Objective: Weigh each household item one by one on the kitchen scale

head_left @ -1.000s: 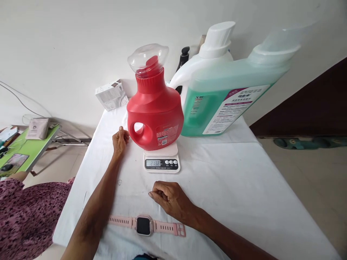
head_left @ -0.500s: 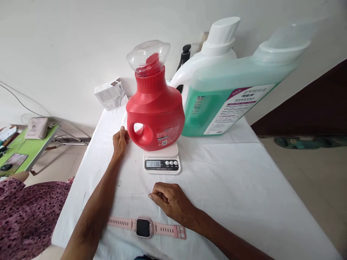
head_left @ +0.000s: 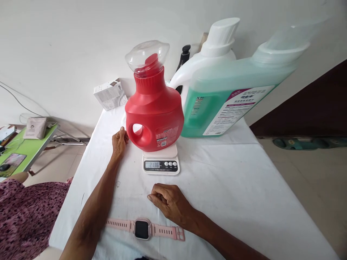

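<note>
The red detergent bottle (head_left: 154, 115) stands upright on the small white kitchen scale (head_left: 161, 162) in the middle of the white-covered table (head_left: 238, 187), clear cap on top, and the display reads what looks like 2136. There is a white label low on the red bottle, its print too small to read. Behind it leans the big green jug (head_left: 233, 97) with a white and magenta label, also too fine to make out. The left hand (head_left: 119, 141) rests on the cloth just beside the bottle's handle, fingers curled in loosely, holding nothing. The right hand (head_left: 168, 200) lies nearer the body, fingers folded under, empty. Just in front of it lies a pink watch (head_left: 142, 228), strap flat.
</note>
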Available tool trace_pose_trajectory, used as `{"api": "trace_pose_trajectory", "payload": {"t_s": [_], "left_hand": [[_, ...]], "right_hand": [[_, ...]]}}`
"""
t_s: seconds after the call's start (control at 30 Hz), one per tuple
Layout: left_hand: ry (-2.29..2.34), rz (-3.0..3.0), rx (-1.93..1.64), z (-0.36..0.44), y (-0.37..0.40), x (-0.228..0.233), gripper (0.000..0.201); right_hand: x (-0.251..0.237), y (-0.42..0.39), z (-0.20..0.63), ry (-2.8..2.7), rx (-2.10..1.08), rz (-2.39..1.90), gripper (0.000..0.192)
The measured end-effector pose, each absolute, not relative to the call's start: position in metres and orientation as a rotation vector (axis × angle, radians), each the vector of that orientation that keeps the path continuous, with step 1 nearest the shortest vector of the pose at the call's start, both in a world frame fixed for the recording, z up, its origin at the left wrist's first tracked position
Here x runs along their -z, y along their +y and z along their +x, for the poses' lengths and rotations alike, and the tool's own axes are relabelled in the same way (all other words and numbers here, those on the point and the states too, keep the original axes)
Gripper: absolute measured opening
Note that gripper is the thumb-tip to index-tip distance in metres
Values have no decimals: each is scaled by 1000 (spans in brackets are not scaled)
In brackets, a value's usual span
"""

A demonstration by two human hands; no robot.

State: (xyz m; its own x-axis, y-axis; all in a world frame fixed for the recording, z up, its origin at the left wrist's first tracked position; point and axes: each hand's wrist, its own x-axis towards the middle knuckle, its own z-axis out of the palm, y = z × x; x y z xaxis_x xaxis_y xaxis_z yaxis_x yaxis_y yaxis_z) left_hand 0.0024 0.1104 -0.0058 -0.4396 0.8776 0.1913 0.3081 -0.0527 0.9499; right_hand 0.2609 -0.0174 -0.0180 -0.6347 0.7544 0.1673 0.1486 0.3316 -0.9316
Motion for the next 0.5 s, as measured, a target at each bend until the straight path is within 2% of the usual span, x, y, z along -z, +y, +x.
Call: {"api": "trace_pose_trajectory", "payload": {"t_s": [0.37,0.5], "left_hand": [[1743,1203,-1530,4,109,2,65],[1605,1184,-1646,9,106,-22,61]], "right_hand": [[19,-18,261,-1991,-1337,-788,25],[20,-18,260,-2010,-1307,-806,24]]}}
